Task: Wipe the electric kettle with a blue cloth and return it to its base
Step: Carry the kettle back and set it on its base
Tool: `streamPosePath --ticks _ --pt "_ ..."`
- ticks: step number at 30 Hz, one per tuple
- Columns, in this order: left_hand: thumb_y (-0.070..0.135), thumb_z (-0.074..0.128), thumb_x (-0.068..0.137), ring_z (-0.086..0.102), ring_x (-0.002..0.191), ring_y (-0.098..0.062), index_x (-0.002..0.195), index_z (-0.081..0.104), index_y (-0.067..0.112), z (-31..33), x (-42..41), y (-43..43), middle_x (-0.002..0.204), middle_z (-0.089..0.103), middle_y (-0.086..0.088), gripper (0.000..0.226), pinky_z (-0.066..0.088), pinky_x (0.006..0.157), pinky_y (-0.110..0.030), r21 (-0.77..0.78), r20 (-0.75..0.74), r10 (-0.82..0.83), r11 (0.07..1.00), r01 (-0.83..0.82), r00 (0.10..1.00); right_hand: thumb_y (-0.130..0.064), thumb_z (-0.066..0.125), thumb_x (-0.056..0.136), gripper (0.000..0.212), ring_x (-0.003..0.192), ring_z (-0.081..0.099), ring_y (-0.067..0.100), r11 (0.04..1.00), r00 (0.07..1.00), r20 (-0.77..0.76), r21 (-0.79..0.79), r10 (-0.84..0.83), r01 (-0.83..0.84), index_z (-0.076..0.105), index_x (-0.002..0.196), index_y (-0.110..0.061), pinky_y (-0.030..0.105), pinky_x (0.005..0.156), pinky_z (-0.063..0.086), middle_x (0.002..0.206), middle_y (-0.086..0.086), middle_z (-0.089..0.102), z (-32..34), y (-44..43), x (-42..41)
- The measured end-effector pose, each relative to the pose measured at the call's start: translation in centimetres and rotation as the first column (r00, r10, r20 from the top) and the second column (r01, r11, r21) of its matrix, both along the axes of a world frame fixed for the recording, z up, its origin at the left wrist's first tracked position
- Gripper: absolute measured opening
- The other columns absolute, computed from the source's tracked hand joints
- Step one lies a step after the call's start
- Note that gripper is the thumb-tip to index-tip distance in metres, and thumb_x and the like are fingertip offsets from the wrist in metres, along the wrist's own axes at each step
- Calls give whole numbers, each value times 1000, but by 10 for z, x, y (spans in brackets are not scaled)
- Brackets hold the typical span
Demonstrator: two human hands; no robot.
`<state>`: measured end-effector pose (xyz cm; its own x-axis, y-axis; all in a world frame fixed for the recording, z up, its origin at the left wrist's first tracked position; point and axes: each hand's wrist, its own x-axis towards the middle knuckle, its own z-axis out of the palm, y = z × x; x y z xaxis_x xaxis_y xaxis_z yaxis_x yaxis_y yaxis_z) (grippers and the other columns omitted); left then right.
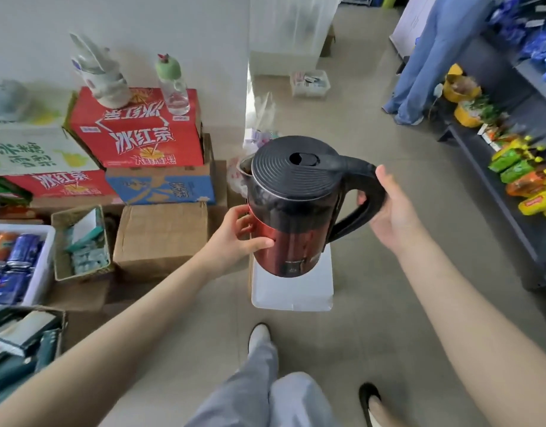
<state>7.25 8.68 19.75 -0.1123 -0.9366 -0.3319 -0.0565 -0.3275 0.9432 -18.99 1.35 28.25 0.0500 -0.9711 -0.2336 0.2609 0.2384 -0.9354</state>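
Note:
The electric kettle (291, 217) has a red metal body, a dark upper band and a black ribbed lid. It is held up in the air at the middle of the view, upright. My right hand (392, 211) is wrapped around its black handle. My left hand (239, 235) presses against the red side of the body. No blue cloth and no kettle base can be seen. A white box (291, 292) stands on the floor directly below the kettle.
Stacked red and blue drink cartons (136, 131) and a brown cardboard box (161, 238) sit on the left, with a crate of cans (13, 263). A dark shelf of snack packets (518, 180) runs along the right. A person in jeans (425, 66) stands at the back.

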Motion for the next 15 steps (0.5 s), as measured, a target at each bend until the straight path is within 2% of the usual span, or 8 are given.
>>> streamPosePath --ticks 4,7,9,12,15 --pt "59 87 55 48 137 -29 140 31 25 -48 -21 -53 147 50 -10 107 43 110 -50 57 54 -17 998 14 998 -45 56 86 25 59 44 9 998 1000 -13 61 25 -24 62 77 -22 23 63 35 60 -7 49 -59 -61 -22" --pt "61 83 59 46 138 -30 136 26 31 -103 -39 -95 150 46 -9 101 42 110 -52 95 110 -26 995 16 994 -58 69 76 38 60 44 7 995 998 -26 88 50 -48 60 80 -21 20 63 37 63 -9 50 -116 -107 -35" --pt "65 81 56 42 141 -30 139 23 32 -146 -53 -122 154 42 -8 106 41 112 -50 108 128 -18 994 4 992 -64 64 74 44 61 47 4 994 998 -46 99 50 -46 57 84 -22 17 63 39 66 -12 53 -160 -134 -41" --pt "67 78 58 34 146 -30 141 18 33 -214 -70 -148 159 34 -9 108 34 116 -48 81 136 3 997 -14 991 -58 55 83 36 61 49 2 994 999 -35 106 16 -12 56 87 -21 16 61 41 68 -13 58 -227 -167 -53" --pt "69 75 58 34 146 -31 146 16 23 -266 -83 -158 160 31 -10 115 35 117 -47 61 179 -5 998 -6 984 -44 49 95 26 60 49 1 991 1000 -9 137 8 -6 56 83 -22 15 59 40 66 -13 58 -281 -187 -65"
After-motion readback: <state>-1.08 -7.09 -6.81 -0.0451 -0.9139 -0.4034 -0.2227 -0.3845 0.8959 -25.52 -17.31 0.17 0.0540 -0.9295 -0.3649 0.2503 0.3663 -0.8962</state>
